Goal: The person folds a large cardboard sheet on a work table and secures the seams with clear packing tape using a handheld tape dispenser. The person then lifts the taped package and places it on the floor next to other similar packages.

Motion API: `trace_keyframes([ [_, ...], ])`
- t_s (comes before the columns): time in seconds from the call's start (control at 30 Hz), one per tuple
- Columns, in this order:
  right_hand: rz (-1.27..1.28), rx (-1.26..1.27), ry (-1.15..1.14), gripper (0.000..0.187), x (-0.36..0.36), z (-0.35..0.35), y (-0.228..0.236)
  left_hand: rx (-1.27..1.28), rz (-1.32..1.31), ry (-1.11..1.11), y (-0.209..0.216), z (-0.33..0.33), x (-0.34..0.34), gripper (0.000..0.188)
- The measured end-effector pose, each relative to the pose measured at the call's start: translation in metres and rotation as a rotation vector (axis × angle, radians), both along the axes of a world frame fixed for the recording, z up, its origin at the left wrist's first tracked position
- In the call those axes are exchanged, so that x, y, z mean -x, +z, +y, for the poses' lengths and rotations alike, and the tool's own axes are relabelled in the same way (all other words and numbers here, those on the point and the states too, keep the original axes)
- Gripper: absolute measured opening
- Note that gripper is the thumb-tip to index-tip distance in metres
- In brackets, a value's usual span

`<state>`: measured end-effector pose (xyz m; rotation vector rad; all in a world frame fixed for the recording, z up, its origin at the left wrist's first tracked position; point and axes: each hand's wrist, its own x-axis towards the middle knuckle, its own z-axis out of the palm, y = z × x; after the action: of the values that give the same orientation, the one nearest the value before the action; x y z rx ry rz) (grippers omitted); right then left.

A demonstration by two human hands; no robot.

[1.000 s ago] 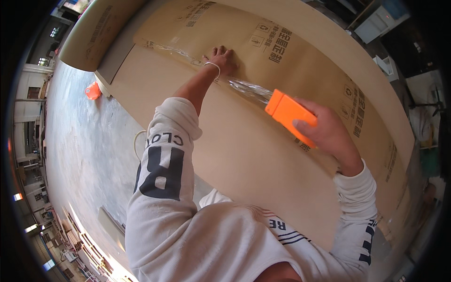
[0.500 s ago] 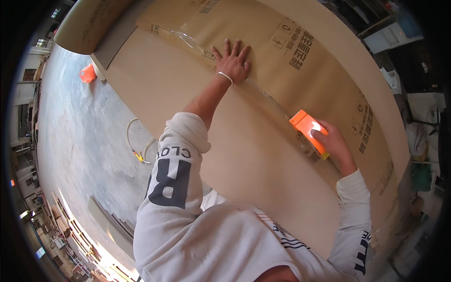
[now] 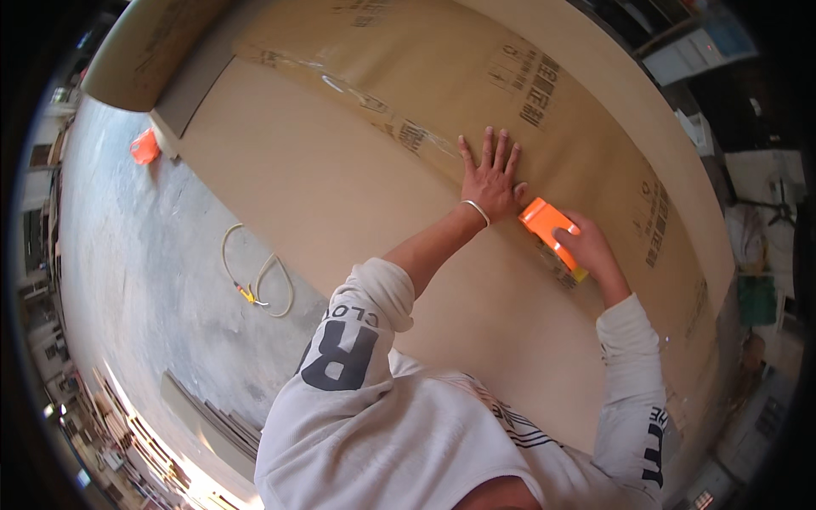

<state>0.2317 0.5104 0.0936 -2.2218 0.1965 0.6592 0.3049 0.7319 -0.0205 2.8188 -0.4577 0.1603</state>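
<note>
Brown printed kraft paper (image 3: 459,76) is spread over a large pale board (image 3: 357,178). Clear tape (image 3: 336,83) runs along the paper's near edge, glossy in places. My left hand (image 3: 491,185) lies flat on that edge with its fingers spread, a light band around the wrist. Just to its right, my right hand (image 3: 591,248) grips an orange tape dispenser (image 3: 548,225) with a yellow end, held down at the paper's edge. The dispenser's underside and the tape roll are hidden.
A thick roll of brown paper (image 3: 140,59) sits at the board's far left corner. On the grey floor to the left are an orange object (image 3: 145,148) and a pale hose (image 3: 225,255) with a yellow air nozzle (image 3: 246,294). Stacked boards (image 3: 208,408) lie lower left.
My left hand has slid right and nearer along the taped edge, coming close to the dispenser. The right hand and dispenser have barely moved. The view has shifted slightly.
</note>
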Motion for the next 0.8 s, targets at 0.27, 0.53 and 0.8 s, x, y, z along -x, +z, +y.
trace_keyframes([
  [0.27, 0.042, -0.101, -0.031, 0.053, 0.003, -0.007, 0.0, -0.042, 0.013, 0.079, 0.005, -0.03, 0.003, 0.071],
  [0.53, -0.123, 0.015, 0.034, 0.057, 0.088, -0.108, 0.014, -0.126, -0.076, 0.141, 0.001, -0.034, 0.0, 0.07],
  [0.8, 0.042, 0.124, -0.068, 0.057, 0.197, -0.271, 0.052, -0.224, -0.081, 0.178, -0.013, -0.026, -0.008, 0.073],
])
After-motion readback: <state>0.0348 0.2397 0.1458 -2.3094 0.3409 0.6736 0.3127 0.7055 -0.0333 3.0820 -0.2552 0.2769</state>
